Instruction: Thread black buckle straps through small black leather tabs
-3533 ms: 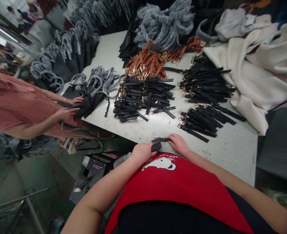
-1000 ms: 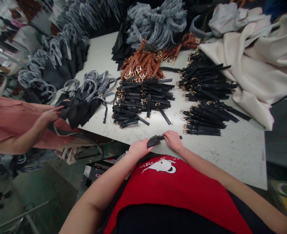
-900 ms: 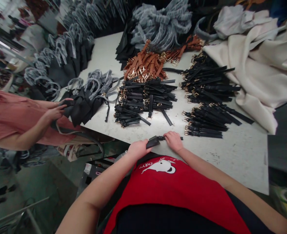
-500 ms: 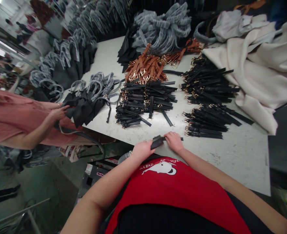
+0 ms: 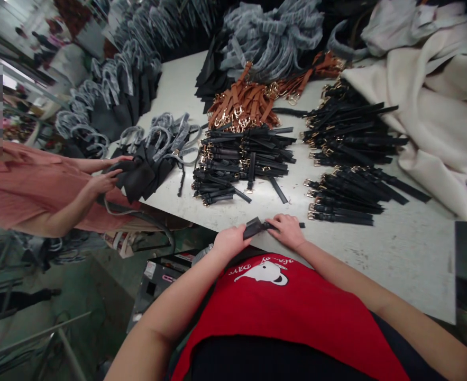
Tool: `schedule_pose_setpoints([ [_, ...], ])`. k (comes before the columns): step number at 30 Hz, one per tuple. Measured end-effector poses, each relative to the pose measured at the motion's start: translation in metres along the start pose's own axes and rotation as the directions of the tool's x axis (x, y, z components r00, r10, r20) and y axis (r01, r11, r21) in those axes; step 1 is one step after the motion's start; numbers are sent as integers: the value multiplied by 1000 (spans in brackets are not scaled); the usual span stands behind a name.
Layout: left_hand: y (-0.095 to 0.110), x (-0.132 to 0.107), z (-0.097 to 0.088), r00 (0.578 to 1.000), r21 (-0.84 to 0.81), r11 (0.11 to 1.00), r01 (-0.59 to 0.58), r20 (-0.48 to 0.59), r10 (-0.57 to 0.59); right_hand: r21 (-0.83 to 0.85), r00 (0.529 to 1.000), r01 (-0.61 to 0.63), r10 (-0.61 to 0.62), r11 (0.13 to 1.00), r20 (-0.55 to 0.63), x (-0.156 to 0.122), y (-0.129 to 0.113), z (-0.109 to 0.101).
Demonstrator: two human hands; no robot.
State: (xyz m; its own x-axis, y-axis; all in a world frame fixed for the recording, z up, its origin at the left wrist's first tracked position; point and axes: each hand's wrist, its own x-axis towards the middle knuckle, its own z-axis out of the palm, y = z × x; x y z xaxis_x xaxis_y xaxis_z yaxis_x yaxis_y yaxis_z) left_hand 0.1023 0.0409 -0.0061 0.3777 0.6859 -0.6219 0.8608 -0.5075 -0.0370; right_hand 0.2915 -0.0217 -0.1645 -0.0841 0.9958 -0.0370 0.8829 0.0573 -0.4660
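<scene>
My left hand (image 5: 230, 242) and my right hand (image 5: 287, 231) are at the near edge of the white work table (image 5: 387, 264). Between them is a short black leather strap (image 5: 255, 227). My left hand grips its wide, flat end, and the fingers of my right hand pinch its narrow part, whose tip sticks out past them to the right. The nearest pile of black straps with gold buckles (image 5: 340, 203) lies to the right of my right hand, apart from it.
More black buckled straps (image 5: 245, 159) and tan leather straps (image 5: 243, 106) lie in piles. Black bags with grey-wrapped handles (image 5: 149, 159) are at left, where a co-worker's hands (image 5: 110, 180) hold one. Cream fabric (image 5: 415, 100) lies at right. A machine (image 5: 157, 280) stands below the table edge.
The strap now lies flatter between my hands than it did earlier. My hands stay at the table edge. The co-worker's hands have shifted on the black bag.
</scene>
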Motion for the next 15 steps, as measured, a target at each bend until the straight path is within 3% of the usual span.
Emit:
schedule_pose_setpoints([
  [10,10,18,-16,999,8,1000,-13,52,12,98,993,116,-118,988,9,2,7,4],
  [15,9,18,-17,999,30,999,-16,43,14,78,998,28,-23,997,-61,-12,16,1],
])
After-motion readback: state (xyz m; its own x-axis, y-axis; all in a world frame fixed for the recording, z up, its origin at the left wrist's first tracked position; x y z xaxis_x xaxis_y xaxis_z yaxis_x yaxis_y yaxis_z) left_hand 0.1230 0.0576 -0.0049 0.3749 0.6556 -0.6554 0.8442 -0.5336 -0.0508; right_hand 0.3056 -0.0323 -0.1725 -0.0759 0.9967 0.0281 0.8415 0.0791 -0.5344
